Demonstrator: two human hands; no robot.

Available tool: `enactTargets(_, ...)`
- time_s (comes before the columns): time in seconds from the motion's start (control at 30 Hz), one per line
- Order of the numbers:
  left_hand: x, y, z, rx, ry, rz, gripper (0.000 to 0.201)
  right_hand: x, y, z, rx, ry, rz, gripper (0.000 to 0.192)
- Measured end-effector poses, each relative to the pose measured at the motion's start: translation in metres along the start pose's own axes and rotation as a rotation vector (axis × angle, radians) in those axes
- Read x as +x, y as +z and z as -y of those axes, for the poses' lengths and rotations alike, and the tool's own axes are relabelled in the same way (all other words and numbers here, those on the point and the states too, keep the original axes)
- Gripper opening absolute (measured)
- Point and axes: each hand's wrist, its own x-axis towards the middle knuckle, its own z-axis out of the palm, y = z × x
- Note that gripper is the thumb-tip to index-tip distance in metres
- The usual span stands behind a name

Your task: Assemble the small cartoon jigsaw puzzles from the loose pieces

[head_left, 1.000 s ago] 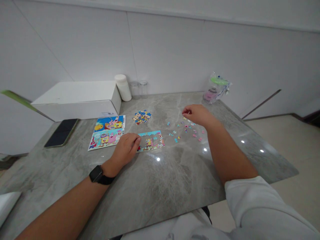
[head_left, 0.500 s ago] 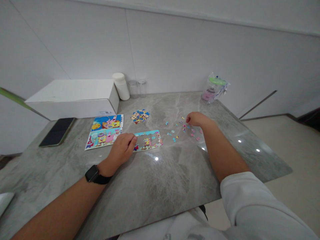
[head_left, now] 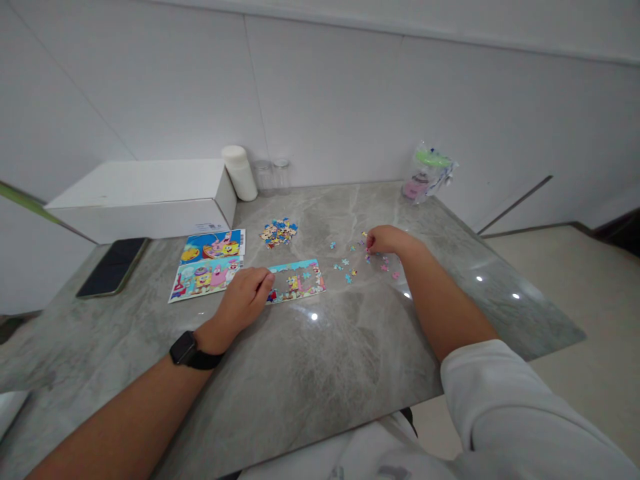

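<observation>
A partly assembled jigsaw puzzle point(head_left: 318, 277), its border joined and gaps in its middle, lies on the grey table. My left hand point(head_left: 249, 293), fingers curled and close together, rests over its left end and hides that part. To the right, my right hand point(head_left: 384, 240) is closed in a pinch at the table, its fingertips on a small puzzle piece point(head_left: 368, 251) that is mostly covered. Loose blue pieces point(head_left: 345, 262) and pink pieces point(head_left: 385, 267) are scattered around it. A printed picture sheet point(head_left: 206, 267) with cartoon figures lies beside my left hand.
Behind the puzzle is a heap of puzzle pieces point(head_left: 279, 232). A phone point(head_left: 113, 268), a white box point(head_left: 140, 200), a white bottle point(head_left: 240, 175) and two clear glasses point(head_left: 281, 177) stand or lie at the left and back. A plastic-wrapped cup point(head_left: 423, 179) is at back right.
My right hand has shifted a little to the left and down, its fingertips now on a piece among the loose ones. The left hand stays on the puzzle.
</observation>
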Motion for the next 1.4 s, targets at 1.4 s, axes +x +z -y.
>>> enactTargets(1.4, 0.0012, 0.0002, 0.0004, -0.048, -0.007, 0.020, 0.046, -0.0041, -0.0010, 0.0083, 0.008, -0.062, -0.120, 0.026)
